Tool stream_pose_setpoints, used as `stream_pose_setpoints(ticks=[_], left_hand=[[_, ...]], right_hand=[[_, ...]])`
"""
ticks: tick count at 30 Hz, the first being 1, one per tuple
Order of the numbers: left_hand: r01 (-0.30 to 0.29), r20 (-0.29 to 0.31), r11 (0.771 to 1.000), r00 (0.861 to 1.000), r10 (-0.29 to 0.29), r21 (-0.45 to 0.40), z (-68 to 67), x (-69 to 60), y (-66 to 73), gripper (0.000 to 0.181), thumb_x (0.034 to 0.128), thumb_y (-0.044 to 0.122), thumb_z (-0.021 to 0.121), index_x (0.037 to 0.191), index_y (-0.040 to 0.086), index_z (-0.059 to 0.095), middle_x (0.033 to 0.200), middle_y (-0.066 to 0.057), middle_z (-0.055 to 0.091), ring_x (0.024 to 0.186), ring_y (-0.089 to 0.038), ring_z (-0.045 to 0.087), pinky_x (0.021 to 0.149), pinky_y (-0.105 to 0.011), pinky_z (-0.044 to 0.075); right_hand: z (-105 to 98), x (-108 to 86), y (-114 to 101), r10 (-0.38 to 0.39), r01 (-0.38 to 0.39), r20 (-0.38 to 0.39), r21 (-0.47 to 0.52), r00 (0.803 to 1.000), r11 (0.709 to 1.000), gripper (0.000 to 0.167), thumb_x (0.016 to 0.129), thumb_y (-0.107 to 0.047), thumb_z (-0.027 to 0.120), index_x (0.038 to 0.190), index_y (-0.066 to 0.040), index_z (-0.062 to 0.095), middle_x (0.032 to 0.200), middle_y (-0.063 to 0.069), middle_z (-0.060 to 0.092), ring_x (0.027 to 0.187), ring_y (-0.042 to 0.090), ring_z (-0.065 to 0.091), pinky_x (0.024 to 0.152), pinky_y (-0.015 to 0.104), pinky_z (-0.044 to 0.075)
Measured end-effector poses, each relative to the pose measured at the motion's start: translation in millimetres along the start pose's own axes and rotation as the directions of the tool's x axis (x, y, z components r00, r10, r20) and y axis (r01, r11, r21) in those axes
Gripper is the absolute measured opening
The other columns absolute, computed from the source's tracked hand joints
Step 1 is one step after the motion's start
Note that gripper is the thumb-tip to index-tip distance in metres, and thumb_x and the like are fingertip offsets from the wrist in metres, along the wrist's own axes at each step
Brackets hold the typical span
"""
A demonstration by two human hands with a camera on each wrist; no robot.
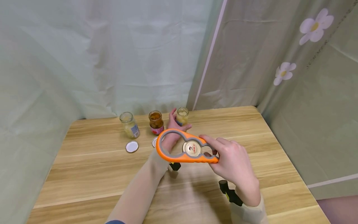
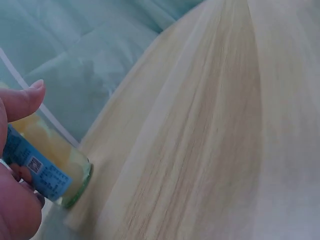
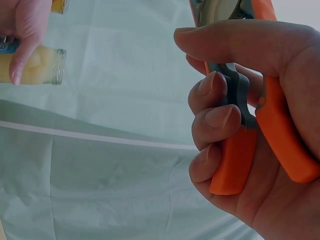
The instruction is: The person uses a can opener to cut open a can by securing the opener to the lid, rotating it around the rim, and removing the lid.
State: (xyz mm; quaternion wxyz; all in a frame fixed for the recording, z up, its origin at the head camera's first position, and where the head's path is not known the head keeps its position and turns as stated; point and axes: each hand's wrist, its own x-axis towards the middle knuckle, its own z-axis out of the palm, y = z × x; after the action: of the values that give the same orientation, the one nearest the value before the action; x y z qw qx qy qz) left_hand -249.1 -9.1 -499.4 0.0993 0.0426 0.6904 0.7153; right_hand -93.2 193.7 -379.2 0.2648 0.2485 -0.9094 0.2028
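Observation:
My right hand (image 1: 233, 158) grips the narrow end of an orange and grey jar opener (image 1: 179, 161), held above the table. A gold lid with red print (image 1: 192, 148) sits within the opener's middle opening. Farther back, my left hand (image 1: 174, 126) is at an uncapped jar of pale fruit (image 1: 182, 114), its thumb and a finger spread apart. In the left wrist view that jar (image 2: 62, 155) bears a blue label. The opener partly covers the left wrist in the head view.
To the left stand an uncapped jar of amber contents (image 1: 155, 119) and another uncapped jar of pale contents (image 1: 130, 126). A white lid (image 1: 132, 146) lies before them; a second lid (image 1: 154, 142) is partly hidden. Curtains (image 1: 145, 56) hang behind the wooden table (image 1: 92, 174).

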Motion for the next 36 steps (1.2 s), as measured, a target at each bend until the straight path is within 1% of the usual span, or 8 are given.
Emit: stream_pose_setpoints(ticks=[13, 15, 16, 18, 20, 21, 23, 36], left_hand=[[-0.090, 0.231, 0.996, 0.969, 0.089, -0.008, -0.1, -50.9, -1.3, 0.125, 0.0901, 0.041, 0.088, 0.171, 0.038, -0.008, 0.167, 0.012, 0.038, 0.153, -0.016, 0.038, 0.122, -0.035, 0.034], [-0.324, 0.318, 0.822, 0.930, 0.186, 0.468, -7.4, -50.0, -7.1, 0.099, 0.1027, 0.049, 0.068, 0.173, 0.026, 0.003, 0.157, -0.005, 0.054, 0.154, -0.027, 0.039, 0.126, -0.041, 0.028], [-0.435, 0.364, 0.569, 0.900, 0.241, 0.698, -10.3, -49.2, -9.4, 0.086, 0.1064, 0.056, 0.057, 0.173, 0.025, 0.012, 0.149, -0.010, 0.060, 0.151, -0.031, 0.043, 0.127, -0.044, 0.025], [-0.421, 0.302, 0.526, 0.905, 0.299, 0.739, -12.4, -48.3, -12.2, 0.080, 0.1070, 0.054, 0.056, 0.171, 0.022, 0.021, 0.160, -0.015, 0.048, 0.154, -0.040, 0.035, 0.129, -0.039, 0.020], [-0.305, 0.166, 0.637, 0.948, 0.270, 0.708, -10.2, -47.4, -6.8, 0.073, 0.1089, 0.050, 0.055, 0.170, 0.025, 0.022, 0.163, -0.015, 0.041, 0.151, -0.043, 0.037, 0.126, -0.042, 0.028], [-0.256, 0.073, 0.826, 0.964, 0.255, 0.503, -8.3, -47.2, -5.2, 0.078, 0.1064, 0.040, 0.064, 0.169, 0.025, 0.021, 0.165, -0.012, 0.039, 0.151, -0.040, 0.037, 0.125, -0.040, 0.028], [-0.227, -0.132, 0.967, 0.961, 0.241, 0.117, -5.3, -49.4, -1.1, 0.097, 0.0925, 0.024, 0.084, 0.167, 0.017, 0.023, 0.173, -0.009, 0.024, 0.157, -0.036, 0.024, 0.124, -0.036, 0.028], [-0.290, -0.018, 0.914, 0.955, 0.297, -0.282, -28.1, -93.3, 30.5, 0.045, 0.1052, 0.005, 0.062, 0.147, 0.000, 0.046, 0.136, -0.010, 0.062, 0.125, -0.026, 0.060, 0.107, -0.035, 0.051]], right_hand=[[-1, 0.2, -2, -0.002, 0.002, 0.009, 0.012, 1.000, 1.000, 0.065, 0.070, -0.003, 0.086, 0.130, -0.026, 0.076, 0.072, -0.012, 0.053, 0.056, 0.004, 0.043, 0.050, 0.027, 0.038], [-1, 0.2, -3, 0.001, -0.001, 0.012, 0.012, 1.000, 1.000, 0.065, 0.070, -0.003, 0.086, 0.130, -0.026, 0.076, 0.072, -0.012, 0.053, 0.056, 0.005, 0.043, 0.050, 0.027, 0.038], [-1, 0.2, -3, 0.002, -0.002, 0.015, 0.013, 1.000, 1.000, 0.065, 0.071, -0.004, 0.086, 0.130, -0.027, 0.076, 0.072, -0.013, 0.053, 0.056, 0.005, 0.044, 0.050, 0.027, 0.038], [-1, 0.2, -3, 0.005, -0.005, 0.020, 0.011, 1.000, 1.000, 0.064, 0.071, -0.004, 0.086, 0.130, -0.027, 0.075, 0.073, -0.013, 0.053, 0.056, 0.006, 0.044, 0.049, 0.027, 0.038], [-1, 0.3, -3, 0.005, -0.005, 0.023, 0.011, 1.000, 1.000, 0.064, 0.071, -0.004, 0.085, 0.129, -0.028, 0.075, 0.073, -0.013, 0.053, 0.056, 0.006, 0.044, 0.049, 0.027, 0.038], [-1, 0.5, -3, 0.005, -0.005, 0.024, 0.013, 1.000, 1.000, 0.064, 0.071, -0.004, 0.085, 0.129, -0.028, 0.075, 0.073, -0.013, 0.053, 0.056, 0.006, 0.044, 0.049, 0.028, 0.038], [-1, 1.0, -3, 0.002, -0.003, 0.023, 0.013, 1.000, 1.000, 0.064, 0.071, -0.003, 0.085, 0.129, -0.028, 0.075, 0.073, -0.013, 0.053, 0.056, 0.006, 0.044, 0.049, 0.028, 0.038], [2, 2.4, -5, -0.033, 0.033, 0.001, 0.026, 0.999, 0.999, 0.063, 0.071, -0.003, 0.085, 0.129, -0.026, 0.077, 0.072, -0.012, 0.054, 0.056, 0.005, 0.044, 0.049, 0.027, 0.038]])
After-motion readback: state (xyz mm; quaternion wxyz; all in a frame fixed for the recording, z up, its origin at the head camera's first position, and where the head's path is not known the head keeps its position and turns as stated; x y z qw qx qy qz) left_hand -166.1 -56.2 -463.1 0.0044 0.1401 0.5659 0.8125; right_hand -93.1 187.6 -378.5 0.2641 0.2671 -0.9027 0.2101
